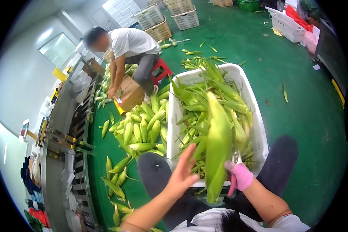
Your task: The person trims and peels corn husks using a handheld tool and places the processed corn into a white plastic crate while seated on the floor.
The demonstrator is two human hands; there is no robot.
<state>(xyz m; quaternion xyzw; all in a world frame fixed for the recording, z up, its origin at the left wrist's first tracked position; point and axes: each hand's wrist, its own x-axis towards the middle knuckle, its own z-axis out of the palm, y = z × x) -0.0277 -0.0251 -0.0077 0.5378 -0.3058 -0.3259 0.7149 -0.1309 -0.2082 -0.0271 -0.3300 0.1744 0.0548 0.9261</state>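
A large ear of corn (218, 143) in its green husk stands upright before me, over the near edge of a white crate. My left hand (183, 172), bare, is beside the ear on its left, with its fingers apart and holding nothing. On the other side my right hand (240, 176), in a pink glove, is closed round a shiny metal tool (237, 157). Its thumb is against or very near the ear's lower right side. The tool's handle and exact kind are hidden. Below the ear, the white crate (261, 129) between my knees holds stripped green husks (193, 106).
Husked corn (143, 125) is heaped left of the crate, with loose ears (118, 170) nearer me. Beyond, a person (129, 48) bends over a cardboard box (130, 94) beside a red stool (161, 71). A metal rack (63, 154) runs along the left; stacked crates (185, 20) stand behind.
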